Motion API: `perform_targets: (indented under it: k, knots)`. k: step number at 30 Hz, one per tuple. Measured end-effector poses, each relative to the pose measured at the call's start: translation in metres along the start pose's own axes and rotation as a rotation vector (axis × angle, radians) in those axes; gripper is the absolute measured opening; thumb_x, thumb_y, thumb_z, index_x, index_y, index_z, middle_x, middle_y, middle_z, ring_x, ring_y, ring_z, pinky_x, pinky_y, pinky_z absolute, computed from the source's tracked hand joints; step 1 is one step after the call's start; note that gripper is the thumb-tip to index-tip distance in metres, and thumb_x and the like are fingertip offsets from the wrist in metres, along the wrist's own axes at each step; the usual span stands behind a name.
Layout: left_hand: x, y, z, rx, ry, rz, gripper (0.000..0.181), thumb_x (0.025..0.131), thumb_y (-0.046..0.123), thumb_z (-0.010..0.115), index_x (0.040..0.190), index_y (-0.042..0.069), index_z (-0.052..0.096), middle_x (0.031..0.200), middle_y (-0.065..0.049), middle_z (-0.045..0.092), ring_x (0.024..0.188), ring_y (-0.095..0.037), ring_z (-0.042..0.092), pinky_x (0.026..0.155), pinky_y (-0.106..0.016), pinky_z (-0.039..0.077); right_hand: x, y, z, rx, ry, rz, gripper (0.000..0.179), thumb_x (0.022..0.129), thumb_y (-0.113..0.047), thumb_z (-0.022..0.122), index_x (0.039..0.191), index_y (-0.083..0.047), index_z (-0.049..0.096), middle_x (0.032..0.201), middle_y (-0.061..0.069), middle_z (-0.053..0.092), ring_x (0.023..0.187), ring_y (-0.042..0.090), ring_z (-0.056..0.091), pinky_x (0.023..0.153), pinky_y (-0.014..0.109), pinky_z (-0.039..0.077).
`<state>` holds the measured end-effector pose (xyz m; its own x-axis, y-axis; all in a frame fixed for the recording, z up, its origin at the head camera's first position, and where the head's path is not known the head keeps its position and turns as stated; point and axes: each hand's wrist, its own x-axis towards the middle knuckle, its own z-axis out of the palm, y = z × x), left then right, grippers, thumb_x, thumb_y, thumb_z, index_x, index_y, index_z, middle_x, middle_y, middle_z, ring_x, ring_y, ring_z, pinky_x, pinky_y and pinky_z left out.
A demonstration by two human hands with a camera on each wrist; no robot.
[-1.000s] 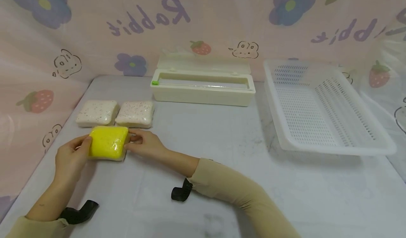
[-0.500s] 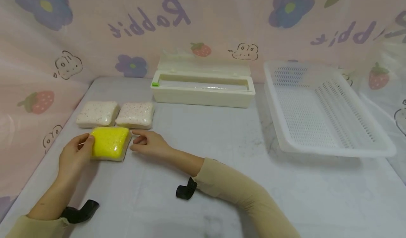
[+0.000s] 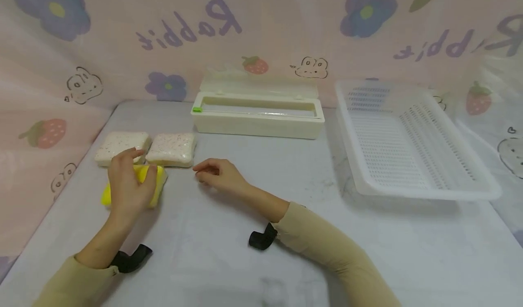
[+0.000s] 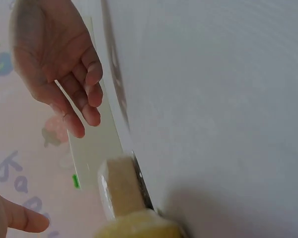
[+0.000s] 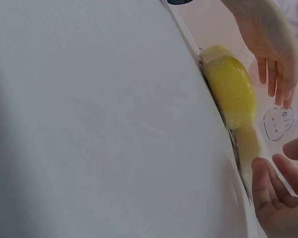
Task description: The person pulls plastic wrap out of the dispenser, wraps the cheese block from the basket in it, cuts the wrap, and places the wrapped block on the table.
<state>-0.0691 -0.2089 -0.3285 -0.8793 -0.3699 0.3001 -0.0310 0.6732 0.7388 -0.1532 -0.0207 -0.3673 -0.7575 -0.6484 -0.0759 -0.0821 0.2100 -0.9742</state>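
Note:
A glossy yellow sponge-like block (image 3: 158, 184) with a paler underside lies on the table at left, partly hidden by my left hand (image 3: 128, 184) in the head view. In the right wrist view, the left hand (image 5: 270, 39) hovers apart from the yellow block (image 5: 231, 91), its fingers extended and holding nothing. My right hand (image 3: 222, 175) is over the table to the right of the blocks, fingers loosely bent with nothing in them. Two white speckled blocks (image 3: 122, 146) (image 3: 171, 149), shiny as if wrapped in clear film, lie side by side just behind the yellow one.
At the back stands a cream cling-film dispenser (image 3: 257, 126), lid raised, a roll inside and a green slider (image 3: 197, 109) at its left end. A white perforated basket (image 3: 412, 193) stands at right. Printed cloth (image 3: 278, 30) encloses the back and sides.
My left hand has let go of the yellow block's left edge and moved right, above it. My right hand has left the block's right side and drawn away to the right.

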Motion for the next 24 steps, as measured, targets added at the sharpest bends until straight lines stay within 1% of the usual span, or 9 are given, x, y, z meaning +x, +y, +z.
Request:
perform_targets:
  k: [2, 4, 7, 11, 14, 17, 20, 22, 24]
  knots:
    - [0.002, 0.002, 0.007, 0.001, -0.007, 0.057, 0.036, 0.086, 0.0, 0.056, 0.119, -0.011, 0.05, 0.136, -0.031, 0.037, 0.128, -0.047, 0.029, 0.101, -0.056, 0.024, -0.002, 0.003, -0.007, -0.01, 0.013, -0.002, 0.026, 0.093, -0.013, 0.059, 0.117, -0.003, 0.065, 0.104, 0.015, 0.07, 0.086, 0.021, 0.066, 0.063, 0.016, 0.048]
    - [0.004, 0.004, 0.014, 0.005, -0.025, 0.092, 0.034, 0.085, 0.0, 0.056, 0.117, -0.012, 0.051, 0.135, -0.032, 0.037, 0.128, -0.048, 0.029, 0.101, -0.057, 0.024, -0.004, 0.006, -0.013, -0.016, 0.027, -0.004, 0.026, 0.093, -0.013, 0.059, 0.116, -0.003, 0.065, 0.103, 0.016, 0.07, 0.085, 0.021, 0.066, 0.063, 0.017, 0.048]
    - [0.007, 0.008, 0.022, 0.008, -0.07, 0.117, 0.034, 0.085, 0.0, 0.056, 0.117, -0.012, 0.051, 0.135, -0.033, 0.036, 0.128, -0.049, 0.027, 0.102, -0.06, 0.023, -0.006, 0.009, -0.023, -0.021, 0.054, -0.004, 0.026, 0.093, -0.013, 0.059, 0.116, -0.002, 0.065, 0.104, 0.016, 0.07, 0.084, 0.022, 0.066, 0.064, 0.019, 0.05]
    - [0.011, 0.014, 0.031, -0.002, -0.129, 0.133, 0.033, 0.087, 0.001, 0.057, 0.118, -0.012, 0.052, 0.136, -0.031, 0.037, 0.131, -0.048, 0.026, 0.104, -0.062, 0.022, -0.01, 0.011, -0.037, -0.015, 0.087, 0.014, 0.027, 0.093, -0.014, 0.058, 0.117, -0.001, 0.064, 0.108, 0.016, 0.069, 0.088, 0.025, 0.067, 0.07, 0.024, 0.054]
    - [0.014, 0.017, 0.039, 0.007, -0.152, 0.157, 0.032, 0.088, 0.002, 0.058, 0.117, -0.011, 0.054, 0.135, -0.03, 0.039, 0.131, -0.047, 0.028, 0.104, -0.061, 0.024, -0.013, 0.012, -0.048, -0.021, 0.112, 0.014, 0.028, 0.094, -0.014, 0.056, 0.117, -0.001, 0.064, 0.111, 0.016, 0.068, 0.091, 0.026, 0.067, 0.073, 0.027, 0.056]
    - [0.016, 0.022, 0.046, 0.017, -0.175, 0.179, 0.031, 0.088, 0.004, 0.06, 0.115, -0.01, 0.056, 0.133, -0.03, 0.041, 0.127, -0.047, 0.032, 0.101, -0.06, 0.028, -0.017, 0.014, -0.057, -0.083, 0.146, -0.006, 0.027, 0.094, -0.015, 0.057, 0.117, -0.003, 0.064, 0.111, 0.013, 0.069, 0.09, 0.026, 0.066, 0.072, 0.027, 0.055]
    - [0.019, 0.026, 0.052, 0.031, -0.199, 0.203, 0.031, 0.088, 0.008, 0.063, 0.113, -0.01, 0.057, 0.132, -0.031, 0.043, 0.126, -0.048, 0.034, 0.1, -0.06, 0.029, -0.021, 0.014, -0.066, -0.195, 0.193, -0.039, 0.026, 0.093, -0.016, 0.058, 0.116, -0.005, 0.065, 0.11, 0.01, 0.069, 0.092, 0.022, 0.066, 0.075, 0.025, 0.053]
    - [0.021, 0.029, 0.056, 0.047, -0.221, 0.22, 0.033, 0.087, 0.011, 0.065, 0.113, -0.009, 0.058, 0.132, -0.03, 0.044, 0.127, -0.047, 0.034, 0.102, -0.059, 0.028, -0.024, 0.013, -0.071, -0.275, 0.219, -0.077, 0.026, 0.093, -0.015, 0.058, 0.115, -0.004, 0.065, 0.11, 0.009, 0.069, 0.095, 0.02, 0.065, 0.077, 0.024, 0.052]
    - [0.024, 0.031, 0.06, 0.091, -0.241, 0.258, 0.037, 0.087, 0.014, 0.067, 0.115, -0.008, 0.058, 0.134, -0.028, 0.044, 0.128, -0.047, 0.033, 0.105, -0.059, 0.027, -0.027, 0.011, -0.077, -0.366, 0.24, -0.132, 0.025, 0.093, -0.014, 0.058, 0.115, -0.003, 0.065, 0.11, 0.01, 0.069, 0.097, 0.02, 0.064, 0.08, 0.027, 0.053]
